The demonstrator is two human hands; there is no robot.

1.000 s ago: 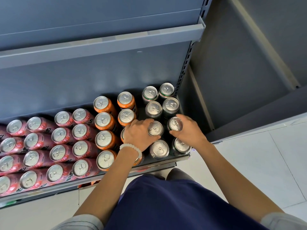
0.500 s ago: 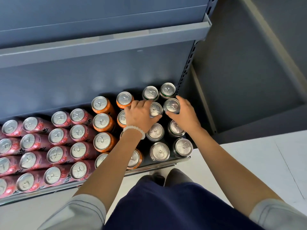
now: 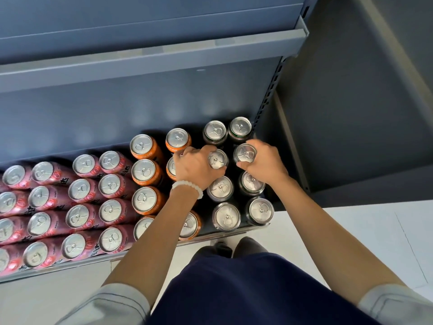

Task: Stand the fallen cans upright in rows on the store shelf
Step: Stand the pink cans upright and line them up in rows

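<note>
Upright cans fill the bottom shelf (image 3: pixel 70 266) in rows: pink cans (image 3: pixel 79 191) on the left, orange cans (image 3: pixel 144 172) in the middle, black cans (image 3: pixel 226 216) on the right. My left hand (image 3: pixel 195 167) grips a black can (image 3: pixel 218 159) in the second row from the back, fingers curled round its top. Beside it, my right hand (image 3: pixel 264 164) grips the neighbouring black can (image 3: pixel 246 153), thumb on its front rim. Two more black cans (image 3: pixel 215 130) stand just behind them against the back wall.
An upper shelf edge (image 3: pixel 150 59) overhangs the cans. A perforated upright post (image 3: pixel 269 95) bounds the shelf on the right, with a grey side panel beyond. White floor tiles (image 3: pixel 363 231) lie to the right. My dark clothing (image 3: pixel 234 289) fills the bottom of the view.
Both hands moved back from the third-row pair of black cans to the second-row pair. Since half a second ago they have barely shifted.
</note>
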